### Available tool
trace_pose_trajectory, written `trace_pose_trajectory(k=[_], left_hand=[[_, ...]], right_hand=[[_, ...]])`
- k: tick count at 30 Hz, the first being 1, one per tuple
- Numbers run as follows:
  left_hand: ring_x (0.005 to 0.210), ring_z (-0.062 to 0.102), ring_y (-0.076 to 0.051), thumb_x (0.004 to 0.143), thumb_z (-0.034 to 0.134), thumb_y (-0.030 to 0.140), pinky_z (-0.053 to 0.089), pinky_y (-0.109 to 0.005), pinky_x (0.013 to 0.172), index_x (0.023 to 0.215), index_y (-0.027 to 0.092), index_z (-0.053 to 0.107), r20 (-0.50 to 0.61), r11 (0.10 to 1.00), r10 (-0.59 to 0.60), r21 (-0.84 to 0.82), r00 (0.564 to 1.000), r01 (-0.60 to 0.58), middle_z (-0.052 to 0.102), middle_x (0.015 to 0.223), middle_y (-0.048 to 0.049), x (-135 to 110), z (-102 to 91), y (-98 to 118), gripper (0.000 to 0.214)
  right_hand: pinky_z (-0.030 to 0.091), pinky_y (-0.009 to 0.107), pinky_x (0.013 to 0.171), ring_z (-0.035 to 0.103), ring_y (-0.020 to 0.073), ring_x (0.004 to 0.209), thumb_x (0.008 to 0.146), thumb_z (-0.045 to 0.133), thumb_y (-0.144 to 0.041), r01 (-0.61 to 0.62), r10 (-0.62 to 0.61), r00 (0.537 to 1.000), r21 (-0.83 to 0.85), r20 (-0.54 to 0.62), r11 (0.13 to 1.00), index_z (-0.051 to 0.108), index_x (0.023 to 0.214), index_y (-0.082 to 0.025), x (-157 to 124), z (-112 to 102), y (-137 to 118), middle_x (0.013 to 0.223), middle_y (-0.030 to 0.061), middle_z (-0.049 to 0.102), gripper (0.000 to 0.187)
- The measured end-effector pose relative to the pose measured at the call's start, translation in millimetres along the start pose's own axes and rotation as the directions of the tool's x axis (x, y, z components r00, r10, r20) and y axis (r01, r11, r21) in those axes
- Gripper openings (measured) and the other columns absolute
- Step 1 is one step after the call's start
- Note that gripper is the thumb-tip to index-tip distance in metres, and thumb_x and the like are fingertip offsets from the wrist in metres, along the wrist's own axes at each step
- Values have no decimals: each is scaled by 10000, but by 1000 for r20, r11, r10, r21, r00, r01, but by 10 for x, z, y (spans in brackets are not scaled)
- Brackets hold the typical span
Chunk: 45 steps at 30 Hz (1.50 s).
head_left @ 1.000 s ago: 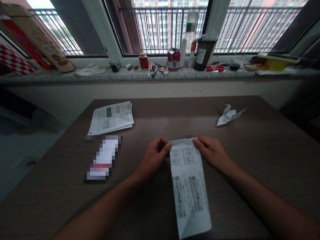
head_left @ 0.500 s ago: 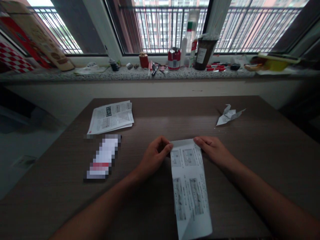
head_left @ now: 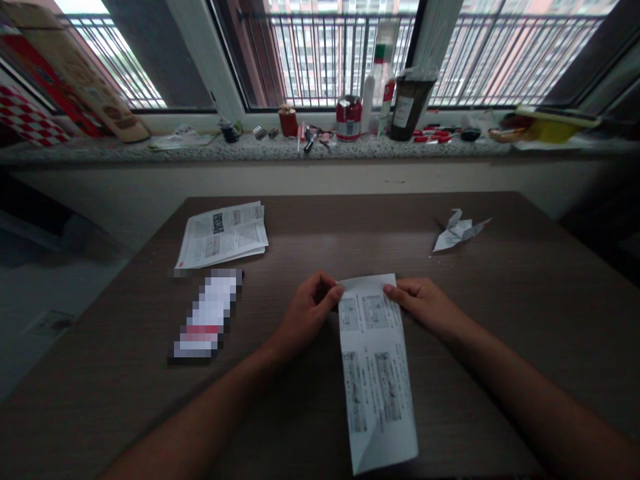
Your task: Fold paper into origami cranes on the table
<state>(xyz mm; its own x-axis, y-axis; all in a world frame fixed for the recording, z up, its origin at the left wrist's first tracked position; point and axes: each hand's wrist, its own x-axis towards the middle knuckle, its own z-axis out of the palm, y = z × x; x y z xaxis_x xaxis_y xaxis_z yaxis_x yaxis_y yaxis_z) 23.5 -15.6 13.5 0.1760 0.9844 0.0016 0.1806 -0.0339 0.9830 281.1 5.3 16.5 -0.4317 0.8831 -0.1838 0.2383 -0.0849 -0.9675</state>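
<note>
A long folded strip of printed paper (head_left: pixel 376 373) lies flat on the brown wooden table (head_left: pixel 310 240), running toward me. My left hand (head_left: pixel 306 313) is curled, its thumb and fingers pinching the strip's far left corner. On the other side, my right hand (head_left: pixel 425 305) presses the strip's far right corner with its fingertips held together. A finished folded paper crane (head_left: pixel 457 230) sits on the table at the far right.
A stack of printed sheets (head_left: pixel 223 235) lies at the far left, with a blurred flat object (head_left: pixel 207 315) in front of it. The stone window sill (head_left: pixel 280 150) carries a red can (head_left: pixel 348 118), bottles, a dark cup (head_left: pixel 406 109) and small tools.
The paper strip has shifted slightly left and away from me. My right hand slid a little lower along the far right corner; my left hand stays put.
</note>
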Motion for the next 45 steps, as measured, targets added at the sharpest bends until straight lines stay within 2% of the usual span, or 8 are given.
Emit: trace_pose_trajectory(k=[5,10,15,20,28,35,38,45], left_hand=[[782,630,-172,971,644,390,515,-293,715,887,192,557,22,998,-10,-61,1000,11,639,841,-17,6,-9,8,232],[789,644,-179,972,649,392,526,-302,720,896,187,564,27,997,-39,-70,999,41,654,850,-26,3,-6,-3,235],[820,661,-187,971,649,395,534,-306,744,906,183,571,-33,995,-61,-79,998,59,664,872,-31,7,-16,-6,235],[793,661,-177,966,655,393,526,-287,720,894,185,571,-46,994,-60,-96,997,56,669,850,-22,31,-18,-26,235],[783,648,-172,958,668,376,524,-287,727,870,186,590,-60,995,-46,-93,997,40,664,834,-24,39,-32,-32,224],[811,676,-181,948,680,369,562,-295,745,884,187,562,-71,983,-66,-178,995,53,668,857,-20,22,-1,0,226],[798,670,-165,948,680,371,559,-274,734,873,188,551,-104,982,-60,-184,993,40,655,849,-6,28,4,-10,237],[784,673,-163,942,681,386,563,-272,728,875,194,539,-147,980,-84,-193,986,55,656,842,0,37,-14,-16,248]], right_hand=[[501,312,632,625,169,642,933,639,-599,8,-7,1000,-48,8,999,754,743,-211,10,-30,0,723,42,741,447],[501,303,627,622,158,625,943,657,-561,2,-2,1000,-7,-10,1000,764,733,-221,21,-32,10,733,40,753,414],[539,306,656,671,166,668,943,646,-608,-23,19,998,91,53,996,788,804,-215,-1,-39,42,795,55,779,440],[566,324,716,716,195,763,889,699,-636,-46,32,993,130,114,990,792,869,-186,-10,-68,71,844,77,788,460],[478,283,608,609,147,634,930,662,-553,6,-4,998,-35,58,999,727,740,-183,-12,-72,9,722,41,714,421],[404,269,556,534,127,581,946,630,-500,67,-69,998,-176,-3,982,667,683,-187,13,-77,-42,634,8,622,410],[442,279,587,577,141,619,955,618,-534,32,-33,999,-110,-6,993,705,741,-186,8,-43,-37,688,27,673,418],[559,339,733,709,199,785,904,675,-634,-93,73,986,131,151,987,776,904,-184,-30,-7,57,852,85,773,461]])
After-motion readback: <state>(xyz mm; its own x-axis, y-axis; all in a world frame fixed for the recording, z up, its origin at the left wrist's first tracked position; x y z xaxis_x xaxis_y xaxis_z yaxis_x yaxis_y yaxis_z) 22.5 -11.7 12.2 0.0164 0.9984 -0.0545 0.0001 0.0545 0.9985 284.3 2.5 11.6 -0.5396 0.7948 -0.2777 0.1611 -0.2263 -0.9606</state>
